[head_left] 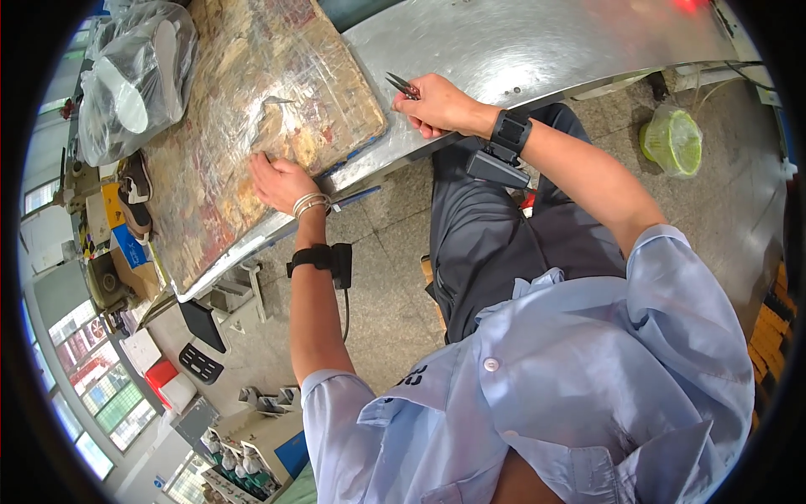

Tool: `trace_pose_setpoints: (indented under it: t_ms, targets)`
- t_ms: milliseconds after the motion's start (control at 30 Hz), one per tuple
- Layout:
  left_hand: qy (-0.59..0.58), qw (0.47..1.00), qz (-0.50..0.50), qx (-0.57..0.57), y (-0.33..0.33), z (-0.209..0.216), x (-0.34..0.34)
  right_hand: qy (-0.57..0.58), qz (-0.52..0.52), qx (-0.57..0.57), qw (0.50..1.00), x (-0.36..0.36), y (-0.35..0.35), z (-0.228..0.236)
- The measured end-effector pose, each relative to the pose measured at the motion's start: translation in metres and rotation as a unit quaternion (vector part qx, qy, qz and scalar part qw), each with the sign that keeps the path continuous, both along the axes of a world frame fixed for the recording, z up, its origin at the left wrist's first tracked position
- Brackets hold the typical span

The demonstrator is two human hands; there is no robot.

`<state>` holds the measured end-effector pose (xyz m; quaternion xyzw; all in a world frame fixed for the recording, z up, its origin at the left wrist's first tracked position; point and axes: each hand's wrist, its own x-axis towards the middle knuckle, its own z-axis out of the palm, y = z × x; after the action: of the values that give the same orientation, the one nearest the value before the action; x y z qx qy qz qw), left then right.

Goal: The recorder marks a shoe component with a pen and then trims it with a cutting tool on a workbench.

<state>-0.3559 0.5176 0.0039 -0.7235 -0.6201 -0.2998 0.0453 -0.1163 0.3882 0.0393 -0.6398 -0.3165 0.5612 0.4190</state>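
My right hand is closed around a small pair of thread snips, held just above the metal tabletop. Their dark pointed blades stick out past my fingers toward the upper left. Near the front edge of a worn, stained board, my left hand lies with its fingers stretched over the surface, and I see nothing held in it. A small pale, pointed scrap rests on the board beyond the left hand.
A clear plastic bag with pale shoe-sole shapes sits at the board's far left. Dark shoes stand beside it. On the floor to the right is a lime-green basket lined with plastic. A cable hangs from my left wrist strap.
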Motion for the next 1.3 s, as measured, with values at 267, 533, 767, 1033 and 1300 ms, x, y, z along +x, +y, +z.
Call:
trace_pose_setpoints:
  t_ms: [267,533,767,1033,1300]
  targets:
    - [0.009,1.0,0.009,0.016,0.0,-0.002,0.001,-0.004,0.029,0.026,0.999,-0.007,0.003,0.003]
    - [0.016,0.999,0.006,0.045,0.002,-0.007,-0.001,-0.109,0.065,0.028,0.991,-0.009,0.012,0.001]
    - [0.023,0.999,0.011,0.026,0.002,-0.003,0.001,-0.24,0.012,0.054,0.969,-0.02,0.014,-0.004]
    - [0.018,0.999,0.008,0.03,-0.001,-0.002,0.002,-0.021,-0.017,0.032,0.999,-0.003,0.008,0.0]
    - [0.01,0.999,0.008,0.032,-0.005,-0.003,-0.004,-0.003,-0.009,0.032,0.999,-0.015,0.007,0.0]
